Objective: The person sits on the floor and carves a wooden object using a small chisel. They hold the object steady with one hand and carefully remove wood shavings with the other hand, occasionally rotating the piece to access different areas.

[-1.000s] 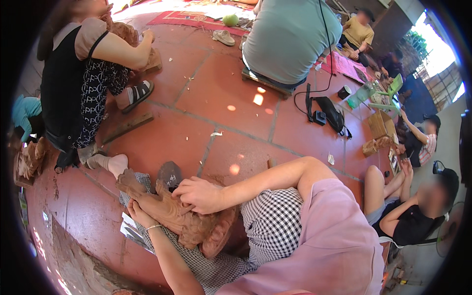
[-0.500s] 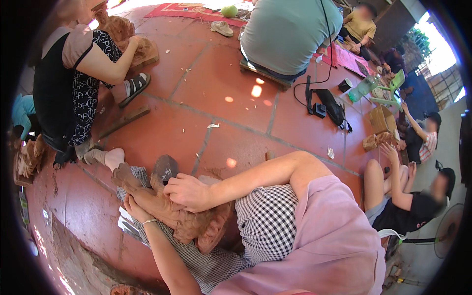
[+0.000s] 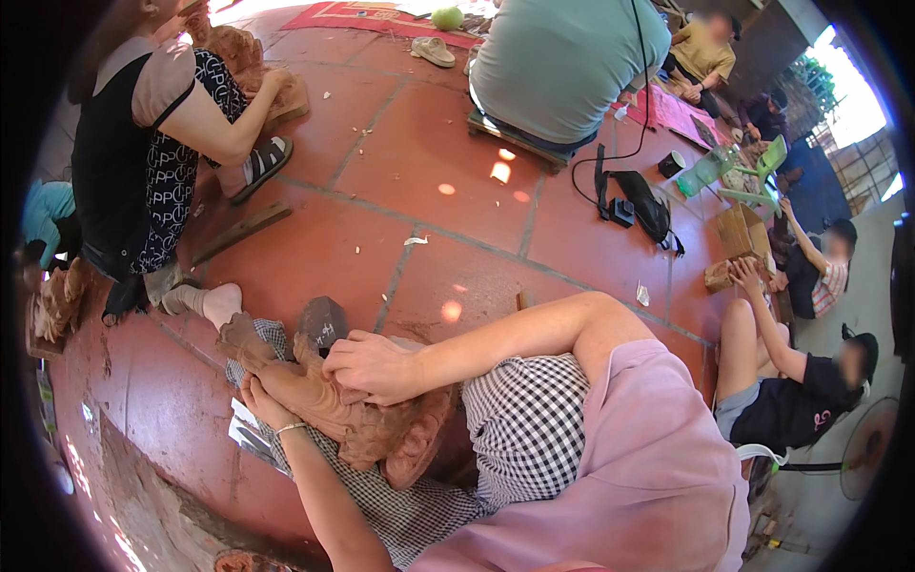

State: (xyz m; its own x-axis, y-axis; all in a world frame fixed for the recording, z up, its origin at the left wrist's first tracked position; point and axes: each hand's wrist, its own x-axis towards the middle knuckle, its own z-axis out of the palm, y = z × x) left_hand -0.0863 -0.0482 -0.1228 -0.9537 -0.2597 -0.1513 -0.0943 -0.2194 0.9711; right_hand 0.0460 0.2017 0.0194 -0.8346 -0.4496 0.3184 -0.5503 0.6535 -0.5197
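A brown carved wooden figure (image 3: pixel 310 389) lies tilted across my lap, over black-and-white checked cloth (image 3: pixel 524 429). Along its near left side, my left hand (image 3: pixel 270 402) is wrapped round the edge and steadies it; a thin bracelet circles that wrist. My right hand (image 3: pixel 376 367) rests on top of the carving, fingers curled and pressed together against the wood. Whatever those fingers may pinch is hidden beneath them. Just beyond the right hand, the figure's flat dark end (image 3: pixel 322 322) bears handwritten marks.
Red floor tiles (image 3: pixel 457 272) with scattered chips surround me. At left, a person in black (image 3: pixel 114 162) handles another carving; a wooden bar (image 3: pixel 241 234) lies nearby. Ahead sits a person in light green (image 3: pixel 562 67). A black bag (image 3: pixel 643 212), a green bottle (image 3: pixel 705 170) and seated people are at right.
My right hand has shifted slightly along the carving, still curled on it. My left hand keeps its place. At right, a seated person's hands have moved closer to a wooden piece.
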